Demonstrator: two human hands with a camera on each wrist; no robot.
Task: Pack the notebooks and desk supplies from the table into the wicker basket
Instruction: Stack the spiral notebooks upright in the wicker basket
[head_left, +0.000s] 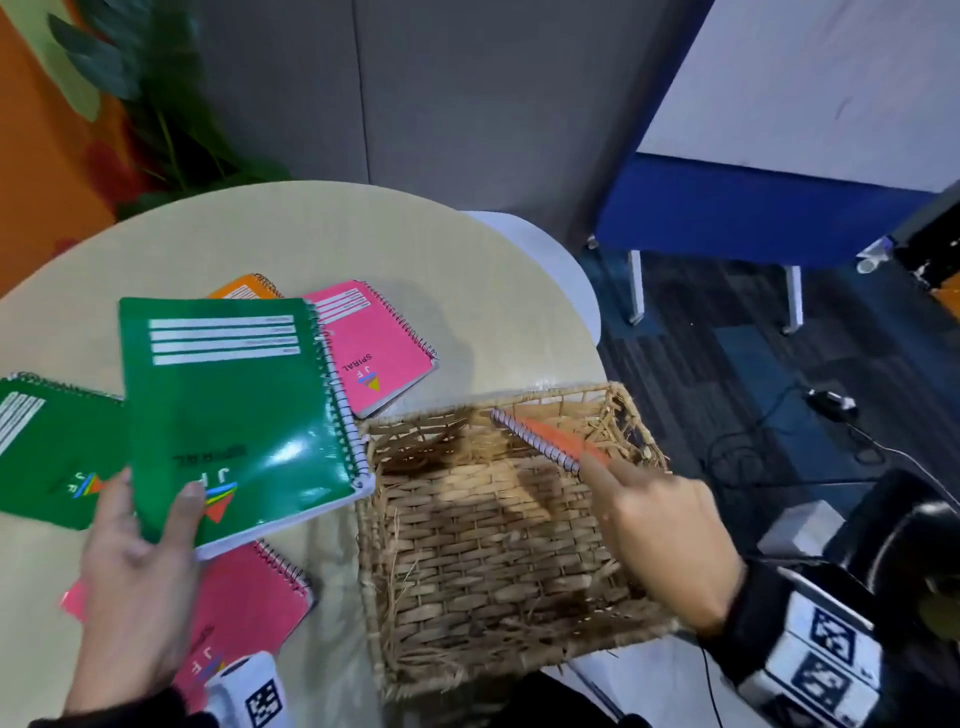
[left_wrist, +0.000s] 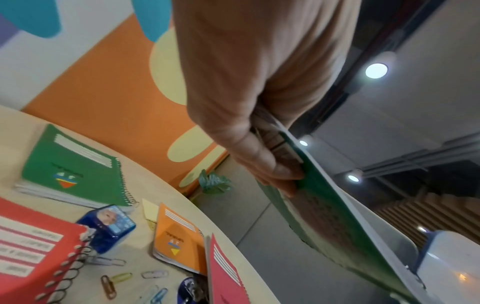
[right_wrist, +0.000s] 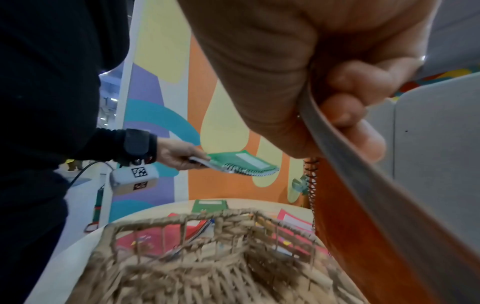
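Note:
My left hand (head_left: 140, 540) grips a green spiral notebook (head_left: 234, 415) by its near edge and holds it raised above the table, left of the wicker basket (head_left: 498, 530). The same green notebook (left_wrist: 337, 226) shows edge-on in the left wrist view, pinched between thumb and fingers (left_wrist: 272, 170). My right hand (head_left: 660, 525) holds an orange spiral notebook (head_left: 550, 439) on edge over the basket's right side. In the right wrist view the orange notebook (right_wrist: 376, 216) hangs from my curled fingers (right_wrist: 348, 107) above the basket (right_wrist: 207, 257).
On the round table (head_left: 311, 244) lie another green notebook (head_left: 47, 452), two pink notebooks (head_left: 369, 343) (head_left: 244, 608) and an orange one (head_left: 244, 287). A blue dispenser (left_wrist: 107, 226) and loose paper clips (left_wrist: 122, 276) lie near them. A blue bench (head_left: 743, 213) stands far right.

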